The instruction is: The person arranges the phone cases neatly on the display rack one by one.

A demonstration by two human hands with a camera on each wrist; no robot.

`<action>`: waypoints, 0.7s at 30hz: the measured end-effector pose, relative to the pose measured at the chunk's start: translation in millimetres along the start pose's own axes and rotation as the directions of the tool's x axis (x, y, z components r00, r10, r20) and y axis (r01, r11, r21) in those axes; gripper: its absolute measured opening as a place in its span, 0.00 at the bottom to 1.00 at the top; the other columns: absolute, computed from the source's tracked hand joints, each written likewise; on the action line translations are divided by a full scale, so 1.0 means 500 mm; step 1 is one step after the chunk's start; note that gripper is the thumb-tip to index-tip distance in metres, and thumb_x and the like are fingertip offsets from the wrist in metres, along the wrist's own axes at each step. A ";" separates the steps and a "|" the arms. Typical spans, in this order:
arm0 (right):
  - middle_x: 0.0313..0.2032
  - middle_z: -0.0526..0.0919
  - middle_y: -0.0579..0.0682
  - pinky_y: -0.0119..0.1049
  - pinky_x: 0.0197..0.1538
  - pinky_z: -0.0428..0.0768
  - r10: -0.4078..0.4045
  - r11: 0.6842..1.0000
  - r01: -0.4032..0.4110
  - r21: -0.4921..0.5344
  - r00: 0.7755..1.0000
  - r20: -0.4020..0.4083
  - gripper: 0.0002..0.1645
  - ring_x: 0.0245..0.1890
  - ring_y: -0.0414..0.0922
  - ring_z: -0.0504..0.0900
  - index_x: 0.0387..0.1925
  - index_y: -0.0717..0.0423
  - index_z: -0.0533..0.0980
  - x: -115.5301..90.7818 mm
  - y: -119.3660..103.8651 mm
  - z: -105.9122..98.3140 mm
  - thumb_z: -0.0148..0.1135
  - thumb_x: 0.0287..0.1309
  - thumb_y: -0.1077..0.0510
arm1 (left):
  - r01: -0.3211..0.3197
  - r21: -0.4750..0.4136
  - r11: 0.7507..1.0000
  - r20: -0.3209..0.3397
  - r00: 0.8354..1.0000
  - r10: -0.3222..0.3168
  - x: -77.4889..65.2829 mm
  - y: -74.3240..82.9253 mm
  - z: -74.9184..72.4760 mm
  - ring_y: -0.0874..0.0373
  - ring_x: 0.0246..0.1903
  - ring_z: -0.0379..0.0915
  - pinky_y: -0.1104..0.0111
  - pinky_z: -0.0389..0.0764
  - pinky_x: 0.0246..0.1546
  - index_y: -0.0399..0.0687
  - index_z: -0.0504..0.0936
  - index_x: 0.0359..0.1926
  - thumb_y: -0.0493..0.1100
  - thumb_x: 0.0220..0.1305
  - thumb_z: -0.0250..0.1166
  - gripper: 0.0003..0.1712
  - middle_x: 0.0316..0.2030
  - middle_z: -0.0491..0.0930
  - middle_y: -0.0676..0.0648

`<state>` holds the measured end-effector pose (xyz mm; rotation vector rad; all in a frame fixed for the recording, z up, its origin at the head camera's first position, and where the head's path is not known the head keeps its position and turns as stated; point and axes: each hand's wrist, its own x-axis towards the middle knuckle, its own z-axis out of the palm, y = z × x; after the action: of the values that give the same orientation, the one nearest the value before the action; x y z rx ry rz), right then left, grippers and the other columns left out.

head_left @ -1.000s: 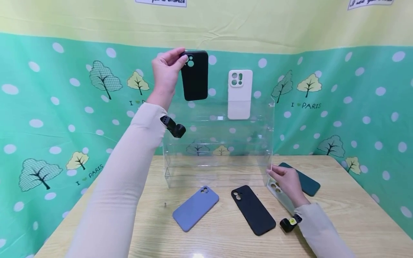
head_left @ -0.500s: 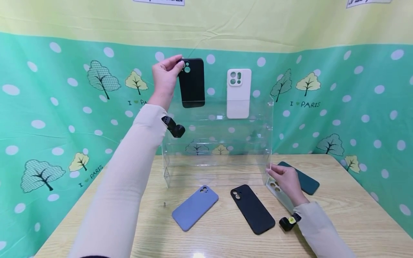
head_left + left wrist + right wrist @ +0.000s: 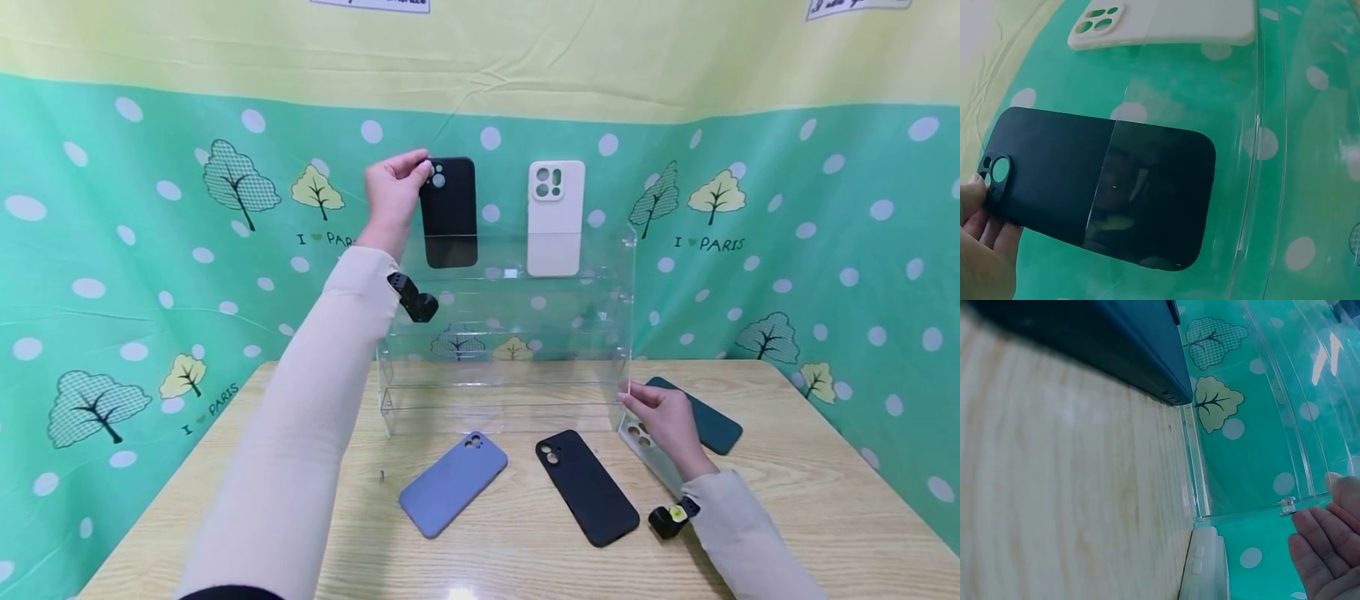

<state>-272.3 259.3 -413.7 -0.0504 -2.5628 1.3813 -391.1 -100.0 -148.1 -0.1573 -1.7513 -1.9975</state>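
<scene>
Before green curtain (image 3: pixel 787 200), I see left hand (image 3: pixel 393 196) pinching upright black case (image 3: pixel 450 208), bottom inside clear rack (image 3: pixel 507 334); right hand (image 3: pixel 667 421) pinches rack's side.

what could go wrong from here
The left hand pinches the raised black case by one top corner, so it might swing or slip. Its lower end sits slightly higher than that of the white case, so releasing now could drop it. The right hand grips just one side of the clear stand, which might shift.
</scene>
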 end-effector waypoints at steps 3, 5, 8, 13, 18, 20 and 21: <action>0.49 0.81 0.59 0.37 0.36 0.83 0.001 1.000 -0.001 0.001 1.000 -0.002 0.27 0.43 0.49 0.82 0.54 0.57 0.77 0.000 0.000 0.000 0.62 0.59 0.45 | 0.030 0.010 0.999 -0.006 1.000 -0.030 0.000 -0.007 0.003 0.62 0.50 0.75 0.80 0.76 0.48 0.43 0.83 0.49 0.36 0.59 0.65 0.15 0.49 0.82 0.48; 0.48 0.82 0.59 0.37 0.36 0.83 0.001 1.000 -0.001 0.001 1.000 -0.007 0.27 0.42 0.49 0.82 0.54 0.57 0.77 0.000 0.001 0.000 0.62 0.59 0.45 | 0.039 0.025 0.999 -0.001 0.999 -0.039 -0.001 -0.012 0.004 0.62 0.50 0.75 0.79 0.75 0.49 0.43 0.83 0.49 0.36 0.59 0.65 0.15 0.49 0.82 0.48; 0.48 0.82 0.60 0.37 0.35 0.83 0.004 1.000 -0.004 0.003 1.000 -0.008 0.27 0.41 0.49 0.82 0.54 0.57 0.77 0.001 0.002 0.001 0.62 0.59 0.45 | 0.037 0.039 0.999 0.008 0.999 -0.037 0.000 -0.020 0.004 0.62 0.51 0.75 0.79 0.75 0.50 0.43 0.82 0.50 0.35 0.60 0.63 0.16 0.50 0.81 0.47; 0.48 0.82 0.60 0.37 0.35 0.83 -0.004 1.000 0.004 0.002 1.000 -0.011 0.27 0.41 0.50 0.82 0.54 0.58 0.77 0.000 0.004 0.003 0.62 0.59 0.45 | 0.041 0.059 0.997 -0.015 0.999 -0.040 0.004 -0.028 0.003 0.62 0.51 0.74 0.80 0.75 0.50 0.43 0.81 0.51 0.35 0.63 0.61 0.15 0.52 0.80 0.47; 0.48 0.82 0.59 0.37 0.36 0.83 -0.001 1.000 0.001 -0.005 1.000 -0.016 0.27 0.41 0.48 0.82 0.54 0.58 0.77 0.000 0.002 0.002 0.62 0.59 0.45 | 0.056 0.096 0.994 -0.036 0.998 -0.053 0.008 -0.030 -0.002 0.61 0.51 0.73 0.79 0.75 0.50 0.43 0.80 0.53 0.35 0.65 0.58 0.16 0.54 0.79 0.46; 0.48 0.82 0.59 0.37 0.36 0.83 0.002 1.000 -0.002 -0.004 1.000 -0.015 0.28 0.41 0.48 0.82 0.54 0.58 0.77 0.000 0.002 0.002 0.62 0.58 0.44 | 0.060 0.100 0.993 -0.033 0.998 -0.057 0.007 -0.032 -0.007 0.61 0.52 0.72 0.79 0.75 0.50 0.43 0.79 0.55 0.36 0.66 0.58 0.17 0.55 0.78 0.46; 0.48 0.82 0.59 0.37 0.36 0.83 0.005 1.000 -0.005 -0.004 1.000 -0.014 0.28 0.41 0.48 0.82 0.54 0.58 0.77 0.000 0.001 0.002 0.62 0.58 0.44 | 0.066 0.100 0.993 -0.031 0.998 -0.063 0.006 -0.032 -0.009 0.61 0.53 0.72 0.79 0.75 0.51 0.43 0.78 0.55 0.36 0.66 0.58 0.17 0.55 0.77 0.47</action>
<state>-272.3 258.7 -414.6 -0.0672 -2.5554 1.3733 -399.5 -104.2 -162.3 -0.0400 -1.8573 -1.9405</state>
